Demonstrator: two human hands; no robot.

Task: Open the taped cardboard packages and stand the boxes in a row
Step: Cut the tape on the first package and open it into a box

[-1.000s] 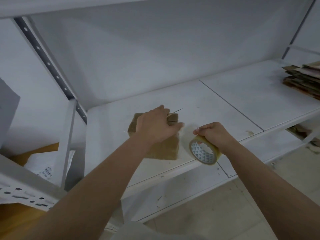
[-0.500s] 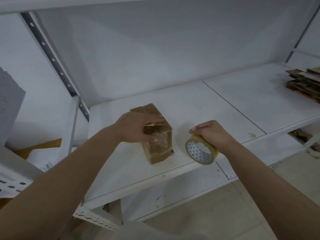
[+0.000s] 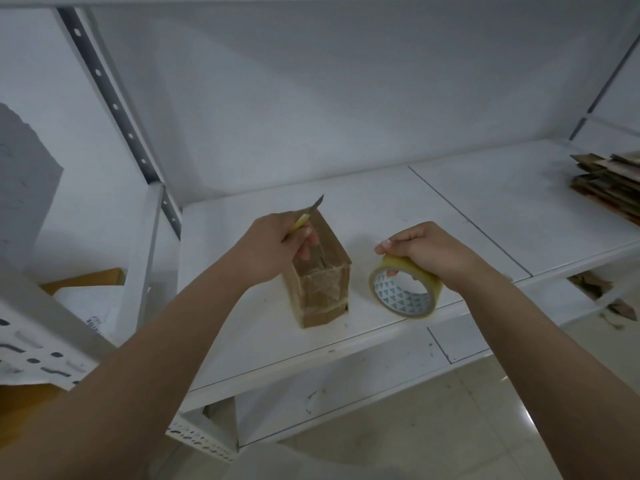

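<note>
Brown taped cardboard box [image 3: 320,282] stood upright on white metal shelf [image 3: 398,209]; left hand [image 3: 273,245] gripped yellow-handled knife [image 3: 306,216] against its top, right hand [image 3: 427,252] clutched clear tape roll [image 3: 405,291] just beside.

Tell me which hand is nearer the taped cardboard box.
Left. The left hand, gripping a utility knife, touches the top of the taped cardboard box; the right hand holds a tape roll beside it, apart.

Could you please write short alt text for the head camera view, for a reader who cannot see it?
A person's left hand holds a small knife against a taped cardboard box standing on a white shelf, while the right hand grips a tape roll beside it. Flattened cardboard is stacked at far right.
</note>
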